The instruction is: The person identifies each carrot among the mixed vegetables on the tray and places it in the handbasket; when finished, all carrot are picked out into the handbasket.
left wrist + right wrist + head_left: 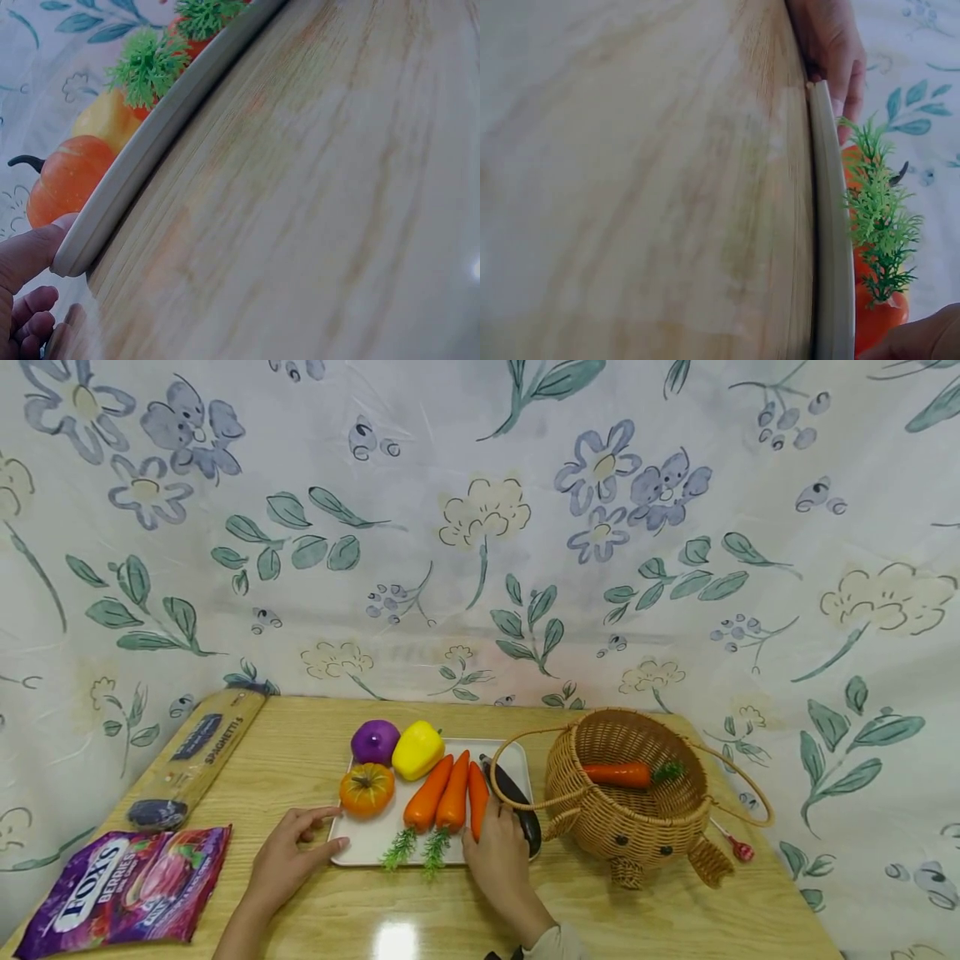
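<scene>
A white tray point(367, 852) holds two whole-showing orange carrots point(453, 802) with green tops and a third carrot point(477, 789) beside them. My right hand point(501, 852) grips that third carrot near its thick end, hiding its top. Right of it lies a dark eggplant point(531, 827), partly behind the fingers. My left hand point(292, 852) holds the tray's near left corner; in the left wrist view its thumb point(37, 251) lies over the rim, other fingers outside. Close to it sits a small orange pumpkin point(367, 791), with a yellow pepper point(417, 750) and a purple onion point(375, 742) behind.
A wicker basket point(637, 827) with raised side handles stands right of the tray, a carrot point(618, 775) inside. Behind it lies a red lollipop point(742, 849). At left are a spaghetti pack point(210, 743) and a purple Foxs bag point(123, 889). Floral cloth point(480, 527) hangs behind the table.
</scene>
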`<state>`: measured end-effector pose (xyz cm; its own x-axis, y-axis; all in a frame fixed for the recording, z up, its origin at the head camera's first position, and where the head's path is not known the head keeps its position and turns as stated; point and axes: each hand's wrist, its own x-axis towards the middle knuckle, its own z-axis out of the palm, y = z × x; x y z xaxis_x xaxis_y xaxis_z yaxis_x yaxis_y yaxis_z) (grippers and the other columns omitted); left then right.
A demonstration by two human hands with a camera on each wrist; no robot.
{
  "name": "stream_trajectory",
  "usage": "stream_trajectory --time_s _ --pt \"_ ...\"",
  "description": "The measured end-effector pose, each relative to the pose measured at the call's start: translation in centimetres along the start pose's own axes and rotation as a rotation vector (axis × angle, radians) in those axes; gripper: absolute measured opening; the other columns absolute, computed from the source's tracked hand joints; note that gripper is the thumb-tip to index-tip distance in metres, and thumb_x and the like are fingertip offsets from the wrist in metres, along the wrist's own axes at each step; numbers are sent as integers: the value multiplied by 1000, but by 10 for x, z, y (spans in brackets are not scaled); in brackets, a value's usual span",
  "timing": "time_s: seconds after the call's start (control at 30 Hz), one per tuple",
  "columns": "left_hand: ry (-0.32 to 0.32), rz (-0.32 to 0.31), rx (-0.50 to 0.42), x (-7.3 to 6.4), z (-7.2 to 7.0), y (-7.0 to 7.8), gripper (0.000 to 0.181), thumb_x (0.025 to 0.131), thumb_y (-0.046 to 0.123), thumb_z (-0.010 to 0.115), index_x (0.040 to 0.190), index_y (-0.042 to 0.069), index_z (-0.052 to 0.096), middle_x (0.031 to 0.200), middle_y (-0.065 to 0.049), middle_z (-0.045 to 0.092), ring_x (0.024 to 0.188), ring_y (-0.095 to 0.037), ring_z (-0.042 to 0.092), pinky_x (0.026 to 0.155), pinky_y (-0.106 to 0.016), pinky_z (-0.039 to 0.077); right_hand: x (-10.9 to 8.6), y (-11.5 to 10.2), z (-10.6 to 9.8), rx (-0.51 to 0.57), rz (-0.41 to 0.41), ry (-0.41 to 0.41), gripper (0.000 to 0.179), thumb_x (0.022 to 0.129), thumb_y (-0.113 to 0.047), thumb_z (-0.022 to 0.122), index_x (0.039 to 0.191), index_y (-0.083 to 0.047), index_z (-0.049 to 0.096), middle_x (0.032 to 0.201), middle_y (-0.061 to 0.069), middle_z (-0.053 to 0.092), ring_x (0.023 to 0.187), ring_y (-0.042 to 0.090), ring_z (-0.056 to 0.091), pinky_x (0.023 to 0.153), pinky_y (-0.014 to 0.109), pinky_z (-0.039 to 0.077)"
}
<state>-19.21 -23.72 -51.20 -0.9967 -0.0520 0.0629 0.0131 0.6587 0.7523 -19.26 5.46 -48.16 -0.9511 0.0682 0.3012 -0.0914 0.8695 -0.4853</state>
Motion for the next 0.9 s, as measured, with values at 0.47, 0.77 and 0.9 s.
stream_trajectory --time_s 0.47,0.77,0.9 --pt "-9 -14 5 0 0 -2 55 83 46 78 129 18 66 107 -6 57 96 -19 52 77 -31 41 -12 1 -34 178 -49 7 52 75 -4 73 127 -4 65 105 12 66 87 20 59 73 38 49" --pt "-4 4 10 1 1 -4 55 84 46 77 130 19 66 107 -5 56 94 -19 52 78 -32 41 -17 15 -55 344 -20 -91 51 72 -2 77 122 -1 66 110 14 66 88 20 56 73 33 43" --pt "1 3 6 0 0 -3 53 83 44 78 129 19 66 106 -6 56 94 -19 52 77 -32 41 -18 20 -56 376 -45 -71 48 71 -3 77 118 -6 69 108 8 67 85 15 56 71 27 42"
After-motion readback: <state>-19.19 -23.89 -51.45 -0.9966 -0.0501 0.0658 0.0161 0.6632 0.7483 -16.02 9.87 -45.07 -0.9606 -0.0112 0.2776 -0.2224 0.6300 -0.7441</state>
